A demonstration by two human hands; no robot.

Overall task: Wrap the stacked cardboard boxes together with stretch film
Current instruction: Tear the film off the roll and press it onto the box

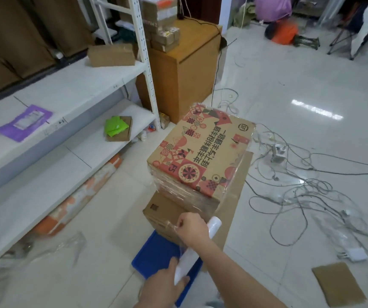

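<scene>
A stack of cardboard boxes stands on the floor; the top box (201, 150) carries red patterns and print, and clear film covers its near side. A plain lower box (163, 210) juts out beneath it. A white roll of stretch film (187, 261) runs slantwise in front of the stack. My left hand (167, 283) grips the roll's lower end. My right hand (192, 227) is fisted near the roll's upper end, against the stack's near face, pinching the film edge there.
A blue plastic crate (154, 256) lies under the stack. White metal shelving (45, 134) runs along the left, with a wooden cabinet (178, 70) behind it. Tangled cables (289, 174) sprawl over the tiled floor on the right, beside a flat cardboard piece (336, 283).
</scene>
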